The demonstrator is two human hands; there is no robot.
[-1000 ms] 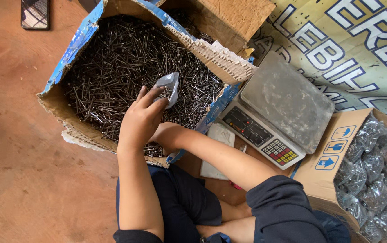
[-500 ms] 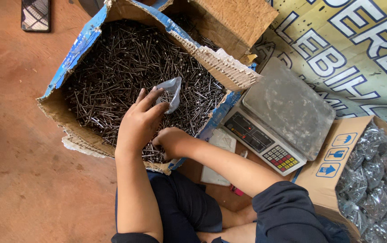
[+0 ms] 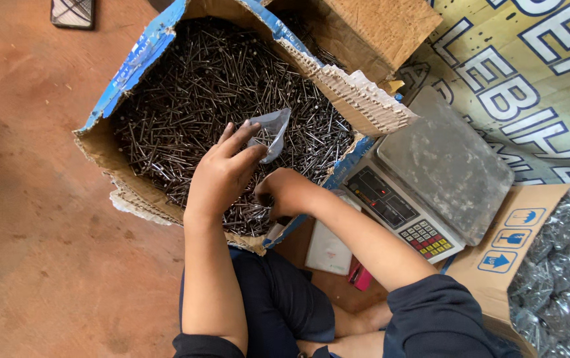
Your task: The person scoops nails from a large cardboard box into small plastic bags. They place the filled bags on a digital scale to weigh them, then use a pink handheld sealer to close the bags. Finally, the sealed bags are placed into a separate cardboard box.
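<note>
A torn cardboard box (image 3: 132, 192) with blue edging holds a heap of dark nails (image 3: 192, 99). My left hand (image 3: 222, 172) reaches into it and pinches a small clear plastic bag (image 3: 268, 132) by its mouth, the bag lying over the nails. My right hand (image 3: 285, 192) is down in the near part of the box, fingers curled into the nails; what it grips is hidden. Both forearms are bare, with dark sleeves at the bottom of the view.
A digital weighing scale (image 3: 444, 166) with a metal pan stands right of the box. A second carton (image 3: 550, 265) at the far right holds several filled bags of nails. A white packet (image 3: 328, 248) lies by my knee. A phone (image 3: 73, 12) rests on the floor, top left.
My left hand and the bag have stayed over the nails. My right hand has moved deeper into the near part of the box.
</note>
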